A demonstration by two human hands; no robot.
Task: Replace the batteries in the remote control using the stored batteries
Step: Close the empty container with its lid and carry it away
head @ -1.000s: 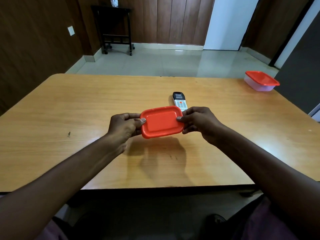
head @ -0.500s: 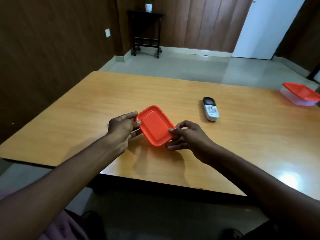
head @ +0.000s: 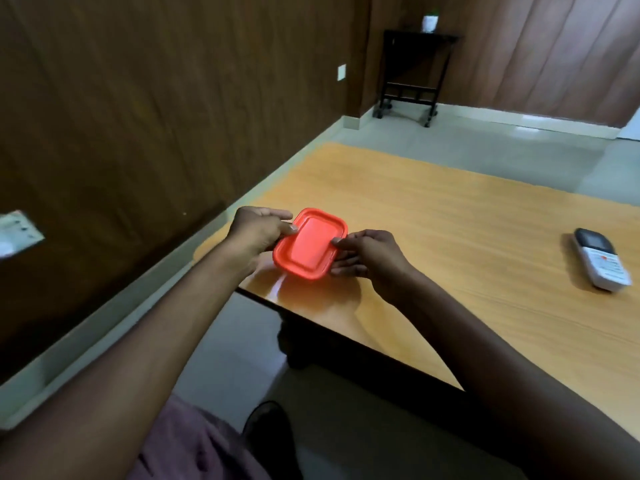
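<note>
A small red-lidded container (head: pixel 310 244) is held between both hands just above the near left corner of the wooden table (head: pixel 450 220). My left hand (head: pixel 258 232) grips its left end, thumb on the lid. My right hand (head: pixel 367 258) grips its right end with fingertips on the rim. The lid is on, so the contents are hidden. The white remote control (head: pixel 601 263) with a dark screen lies face up on the table far to the right, apart from both hands.
The table's left edge and near edge meet right under the container. A dark wood wall runs along the left. A black side table (head: pixel 414 69) with a white pot stands in the far corner. My dark shoe (head: pixel 266 427) shows on the floor below.
The view has swung left. Both hands carried the red container leftward from the table's middle to its near left corner. The remote now lies far right; the second red container is out of view.
</note>
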